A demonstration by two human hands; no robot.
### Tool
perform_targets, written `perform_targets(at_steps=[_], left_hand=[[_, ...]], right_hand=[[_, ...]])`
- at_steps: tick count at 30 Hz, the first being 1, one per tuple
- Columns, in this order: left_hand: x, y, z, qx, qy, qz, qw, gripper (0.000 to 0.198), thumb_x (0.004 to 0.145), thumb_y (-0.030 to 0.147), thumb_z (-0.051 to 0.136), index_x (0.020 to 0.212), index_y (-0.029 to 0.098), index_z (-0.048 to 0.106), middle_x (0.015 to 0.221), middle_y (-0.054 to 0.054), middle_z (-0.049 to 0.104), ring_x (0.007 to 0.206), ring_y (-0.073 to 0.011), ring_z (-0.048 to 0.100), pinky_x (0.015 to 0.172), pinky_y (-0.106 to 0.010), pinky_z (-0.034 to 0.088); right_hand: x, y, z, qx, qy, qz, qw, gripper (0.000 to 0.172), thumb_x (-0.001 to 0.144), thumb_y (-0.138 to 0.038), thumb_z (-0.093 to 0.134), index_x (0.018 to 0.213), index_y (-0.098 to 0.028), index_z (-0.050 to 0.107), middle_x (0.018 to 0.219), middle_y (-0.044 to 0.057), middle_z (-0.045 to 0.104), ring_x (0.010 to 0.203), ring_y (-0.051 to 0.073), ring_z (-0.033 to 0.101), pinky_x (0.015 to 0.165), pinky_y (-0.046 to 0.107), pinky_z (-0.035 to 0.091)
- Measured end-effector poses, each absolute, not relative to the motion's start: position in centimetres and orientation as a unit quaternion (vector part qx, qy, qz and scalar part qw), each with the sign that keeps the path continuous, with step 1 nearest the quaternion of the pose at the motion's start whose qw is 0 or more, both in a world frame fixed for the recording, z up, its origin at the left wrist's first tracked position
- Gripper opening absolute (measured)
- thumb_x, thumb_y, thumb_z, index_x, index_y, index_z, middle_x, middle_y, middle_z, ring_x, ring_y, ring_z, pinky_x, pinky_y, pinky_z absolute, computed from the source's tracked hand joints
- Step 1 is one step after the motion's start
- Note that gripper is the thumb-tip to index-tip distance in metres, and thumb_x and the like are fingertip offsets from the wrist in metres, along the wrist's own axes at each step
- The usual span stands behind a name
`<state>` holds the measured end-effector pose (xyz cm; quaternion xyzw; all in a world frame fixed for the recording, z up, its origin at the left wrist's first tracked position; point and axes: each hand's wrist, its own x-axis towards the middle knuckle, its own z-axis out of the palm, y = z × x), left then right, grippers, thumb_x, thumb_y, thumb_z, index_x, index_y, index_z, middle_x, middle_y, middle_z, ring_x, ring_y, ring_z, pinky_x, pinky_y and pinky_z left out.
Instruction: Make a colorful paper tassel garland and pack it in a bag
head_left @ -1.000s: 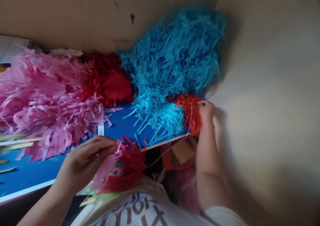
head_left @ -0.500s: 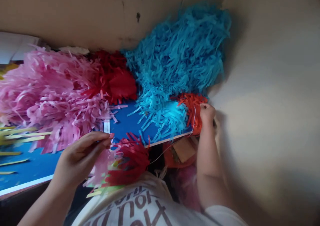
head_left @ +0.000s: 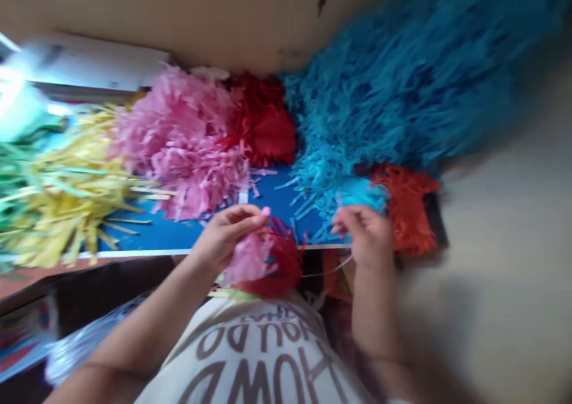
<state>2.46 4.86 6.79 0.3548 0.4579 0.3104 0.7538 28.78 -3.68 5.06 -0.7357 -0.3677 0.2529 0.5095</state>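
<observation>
Left grip (head_left: 227,240) narrow, holding red-and-pink paper bunch (head_left: 272,264) near the edge of blue board (head_left: 174,237); bunch round, shaggy, long axis unclear. Both forearms come in from near. Right grip (head_left: 361,234) pinches string (head_left: 324,271), running left to bunch. Blue fringe (head_left: 339,204) just far, orange fringe (head_left: 406,210) right.

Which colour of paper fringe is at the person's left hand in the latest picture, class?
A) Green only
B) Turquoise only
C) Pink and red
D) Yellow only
C. The fingers of the left hand rest against a pink and red paper-fringe bunch.
</observation>
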Motion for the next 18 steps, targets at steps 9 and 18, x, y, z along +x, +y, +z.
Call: perform_targets(at_steps=[9,18], left_hand=[[1.7,4.6,5.7,0.253,0.408,0.315,0.818,0.04,0.058,0.031,0.095,0.079,0.014,0.066,0.063,0.002,0.068,0.055,-0.0084,0.063,0.055,-0.018,0.052],[1.0,3.8,4.5,0.521,0.372,0.352,0.683,0.033,0.074,0.039,0.084,0.083,0.013,0.065,0.076,-0.003,0.071,0.067,-0.0115,0.068,0.064,-0.021,0.055]], right_hand=[[17.7,-2.5,5.0,-0.606,-0.48,0.422,0.474,0.026,0.088,-0.042,0.069,0.074,-0.02,0.071,0.06,-0.001,0.069,0.047,0.012,0.062,0.049,0.022,0.05],[17.5,-1.5,4.0,-0.568,-0.449,0.5,0.475,0.033,0.079,-0.048,0.078,0.096,-0.022,0.067,0.072,-0.002,0.072,0.057,0.015,0.067,0.056,0.025,0.054]])
